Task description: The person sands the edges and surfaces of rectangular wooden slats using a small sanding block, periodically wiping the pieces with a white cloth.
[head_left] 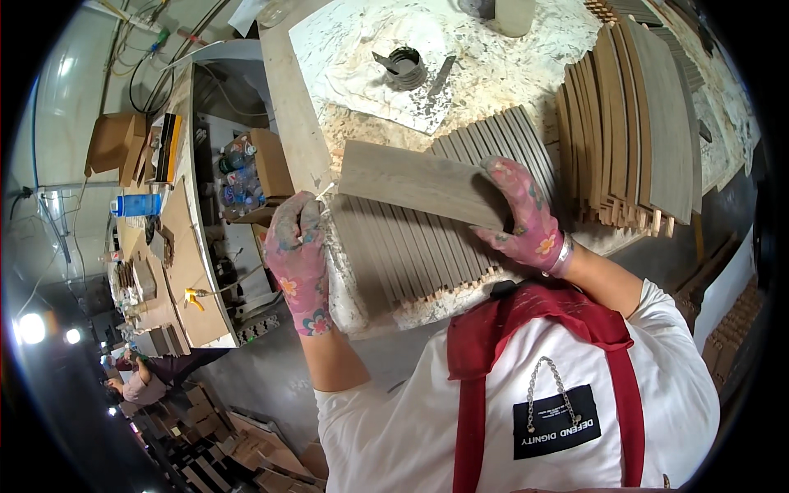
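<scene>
My right hand, in a pink flowered glove with grey-stained fingers, grips one end of a grey-brown wood plank. Its thumb and fingers lie on opposite long edges of the plank. The plank is tilted above a row of similar planks lying overlapped on the table. Beside the plank's far-left end, my left hand wears a matching glove, its fingers pinched on a thin white stick. Most of the stick is hidden by the fingers.
A tall stack of planks stands at the right. At the back, a dark-smeared open tin rests on stained white sheeting. Left, a side bench carries a yellow spray gun; a carton of bottles sits nearby. Another person is far left.
</scene>
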`<state>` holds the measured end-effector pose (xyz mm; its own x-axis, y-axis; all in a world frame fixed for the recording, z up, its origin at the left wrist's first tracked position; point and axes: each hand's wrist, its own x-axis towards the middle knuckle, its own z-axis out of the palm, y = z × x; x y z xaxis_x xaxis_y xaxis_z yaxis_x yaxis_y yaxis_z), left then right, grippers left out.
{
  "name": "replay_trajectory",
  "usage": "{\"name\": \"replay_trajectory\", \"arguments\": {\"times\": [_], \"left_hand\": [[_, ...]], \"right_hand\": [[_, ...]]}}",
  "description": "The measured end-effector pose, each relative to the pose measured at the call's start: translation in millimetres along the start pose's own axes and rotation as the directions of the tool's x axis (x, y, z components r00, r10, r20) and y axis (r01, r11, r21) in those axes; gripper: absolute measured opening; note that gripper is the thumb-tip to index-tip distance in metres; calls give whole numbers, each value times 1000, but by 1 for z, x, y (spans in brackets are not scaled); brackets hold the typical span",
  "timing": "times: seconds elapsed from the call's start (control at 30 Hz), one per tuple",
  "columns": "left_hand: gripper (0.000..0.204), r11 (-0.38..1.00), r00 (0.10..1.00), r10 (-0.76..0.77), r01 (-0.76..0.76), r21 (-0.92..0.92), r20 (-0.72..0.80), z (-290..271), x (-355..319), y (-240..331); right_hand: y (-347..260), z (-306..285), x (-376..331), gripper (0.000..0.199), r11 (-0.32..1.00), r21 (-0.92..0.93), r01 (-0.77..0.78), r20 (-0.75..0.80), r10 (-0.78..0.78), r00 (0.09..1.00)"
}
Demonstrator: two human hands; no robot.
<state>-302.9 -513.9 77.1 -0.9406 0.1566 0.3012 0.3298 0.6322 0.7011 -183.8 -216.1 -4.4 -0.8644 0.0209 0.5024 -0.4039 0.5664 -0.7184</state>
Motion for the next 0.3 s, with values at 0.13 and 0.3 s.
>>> {"name": "replay_trajectory", "arguments": {"times": [0.13,0.3], "left_hand": [[22,980,986,168,-165,112,-10,6,3,-1],[22,998,999,15,-12,68,-40,6,3,-11]], "right_hand": [[1,0,0,86,1000,5,29,10,-29,1000],[0,0,-1,89,1000,-16,8,14,-8,1000]]}}
